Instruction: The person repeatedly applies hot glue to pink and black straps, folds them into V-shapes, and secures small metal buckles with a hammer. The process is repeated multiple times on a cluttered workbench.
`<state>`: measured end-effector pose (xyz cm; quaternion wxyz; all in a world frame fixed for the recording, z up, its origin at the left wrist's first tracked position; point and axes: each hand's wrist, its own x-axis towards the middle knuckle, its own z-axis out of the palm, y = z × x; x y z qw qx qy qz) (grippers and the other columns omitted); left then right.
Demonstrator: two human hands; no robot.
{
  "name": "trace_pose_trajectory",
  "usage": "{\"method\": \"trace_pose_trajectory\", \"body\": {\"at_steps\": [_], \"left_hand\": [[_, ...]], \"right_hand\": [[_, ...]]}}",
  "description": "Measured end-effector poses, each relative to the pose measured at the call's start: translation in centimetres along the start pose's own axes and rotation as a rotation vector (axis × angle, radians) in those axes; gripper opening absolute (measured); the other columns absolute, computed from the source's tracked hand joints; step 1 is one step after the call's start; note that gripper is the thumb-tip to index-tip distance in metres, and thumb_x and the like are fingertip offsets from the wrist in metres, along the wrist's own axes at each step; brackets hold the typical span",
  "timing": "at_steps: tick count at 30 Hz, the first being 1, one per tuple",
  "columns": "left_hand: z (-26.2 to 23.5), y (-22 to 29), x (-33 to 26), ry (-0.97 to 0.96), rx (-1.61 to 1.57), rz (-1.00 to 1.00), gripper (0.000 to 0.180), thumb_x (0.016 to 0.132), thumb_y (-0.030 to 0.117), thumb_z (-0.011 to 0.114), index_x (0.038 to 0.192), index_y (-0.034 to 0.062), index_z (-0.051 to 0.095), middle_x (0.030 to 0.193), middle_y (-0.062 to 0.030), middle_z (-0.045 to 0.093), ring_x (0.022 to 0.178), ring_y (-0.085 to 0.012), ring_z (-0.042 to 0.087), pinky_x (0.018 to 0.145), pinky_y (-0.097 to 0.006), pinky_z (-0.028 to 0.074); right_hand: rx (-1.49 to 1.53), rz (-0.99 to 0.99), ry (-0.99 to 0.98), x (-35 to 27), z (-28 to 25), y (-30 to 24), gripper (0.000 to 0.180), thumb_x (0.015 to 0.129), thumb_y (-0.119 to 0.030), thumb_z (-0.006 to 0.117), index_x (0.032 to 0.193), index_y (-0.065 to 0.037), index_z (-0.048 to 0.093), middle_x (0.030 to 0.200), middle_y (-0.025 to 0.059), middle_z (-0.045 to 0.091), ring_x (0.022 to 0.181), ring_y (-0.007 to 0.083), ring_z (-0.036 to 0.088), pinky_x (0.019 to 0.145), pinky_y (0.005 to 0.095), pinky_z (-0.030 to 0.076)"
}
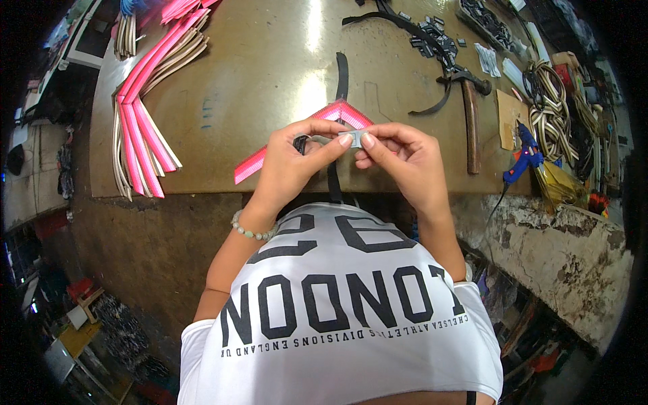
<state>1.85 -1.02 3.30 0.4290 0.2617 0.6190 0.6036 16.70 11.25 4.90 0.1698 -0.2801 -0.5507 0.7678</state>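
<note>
Above the near part of the table, both my hands pinch a small grey rectangular tag (355,140). My left hand (289,156) grips its left end between thumb and forefinger. A small black piece (300,143), perhaps a buckle, shows within that hand's curled fingers. My right hand (408,154) pinches the tag's right end with thumb and fingers. Just beyond and partly under the hands lies a bent pink band (251,166) with a pale stripe, its peak pointing away from me. A black strap (342,74) runs beneath it toward my body.
Stacked pink and cream bands (135,128) lie at the table's left. On the right are a hammer (471,121), a heap of small dark metal pieces (432,39) with black straps, a blue glue gun (523,154) with a hanging cord, and coiled cream cords (550,111).
</note>
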Motion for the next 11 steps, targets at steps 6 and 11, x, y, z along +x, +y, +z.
{"method": "trace_pose_trajectory", "body": {"at_steps": [6,11], "left_hand": [[-0.19,-0.17,0.04,0.022,0.016,0.0,0.02,0.085,0.017,0.077,0.096,0.0005,0.073,0.068,0.0094,0.055,0.054,0.0023,0.031,0.049,-0.017,0.022],[-0.58,-0.67,0.45,0.046,0.036,0.014,0.022,0.085,0.018,0.077,0.097,0.0008,0.074,0.068,0.0083,0.056,0.054,0.002,0.031,0.048,-0.017,0.022]], "right_hand": [[0.01,0.018,-0.008,0.33,0.27,0.16,0.023,0.093,-0.006,0.067,0.11,0.008,0.064,0.095,0.012,0.07,0.082,0.0143,0.069,0.075,0.0242,0.057],[-0.024,0.049,-0.04,0.85,0.29,0.01,0.025,0.093,-0.007,0.067,0.111,0.008,0.064,0.098,0.0125,0.07,0.084,0.0148,0.069,0.075,0.0241,0.057]]}}
